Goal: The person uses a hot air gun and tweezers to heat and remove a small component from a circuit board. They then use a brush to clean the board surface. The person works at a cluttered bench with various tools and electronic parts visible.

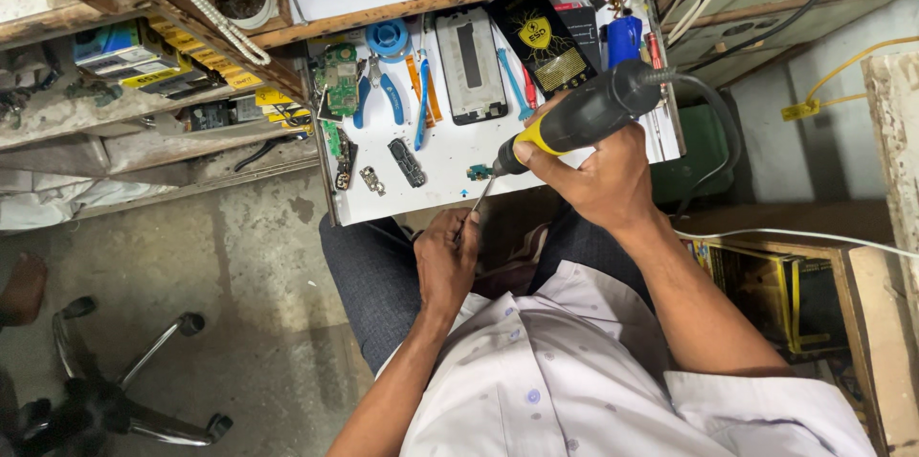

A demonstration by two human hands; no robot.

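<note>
i can't make out what my left hand (445,261) pinches: its grip is closed narrow around something thin near the counter (450,160) edge, and the fingers hide the object itself. my lap and dark trousers sit below it, my pale shirt cut off by the lower frame edge.

my right hand (598,175) has a full grip wrapped around the black and yellow soldering iron (574,122). its metal tip (483,191) slants down just above and right of the left grip, ending near those fingertips; whether it touches anything there i can't tell. a small green part (478,172) lies on the counter just beside the tip. the iron's cable (713,117) leaves past the right grip and drops out of sight.

further from the grips lie a small black oblong part (407,162), blue-handled pliers (378,95), a phone frame (471,65), a black flat packet with yellow emblem (544,41), a blue solder reel (389,37) and a green circuit board (339,77). far left, shelves (144,84) hold boxes with yellow labels, too small to make out.
</note>
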